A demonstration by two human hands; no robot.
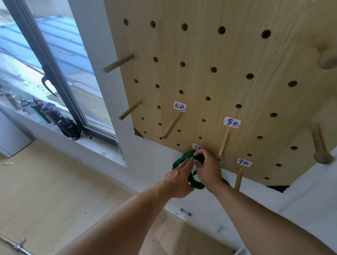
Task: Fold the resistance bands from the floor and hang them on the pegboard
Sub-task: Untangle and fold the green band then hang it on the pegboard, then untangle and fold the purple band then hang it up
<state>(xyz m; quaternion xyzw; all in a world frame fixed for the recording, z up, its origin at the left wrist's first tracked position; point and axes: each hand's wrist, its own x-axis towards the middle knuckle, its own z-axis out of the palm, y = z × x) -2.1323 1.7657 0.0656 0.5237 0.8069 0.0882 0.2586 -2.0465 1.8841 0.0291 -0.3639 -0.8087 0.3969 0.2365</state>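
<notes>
A green resistance band (194,182), folded into loops, is held against the lower edge of the wooden pegboard (228,60), just below a small white label (196,146). My right hand (207,169) is closed around the band's upper part, over the spot under that label; any peg there is hidden by the hand. My left hand (179,179) lies on the band's left side with fingers stretched out flat, pressing the loops. Part of the band shows to the left (178,160) and below my right wrist.
Wooden pegs stick out under other labels: one (172,125) upper left, one (224,142) to the right, one (238,179) lower right. A window sill (97,145) with dark bottles (69,127) lies left. A metal bar (19,247) lies on the floor.
</notes>
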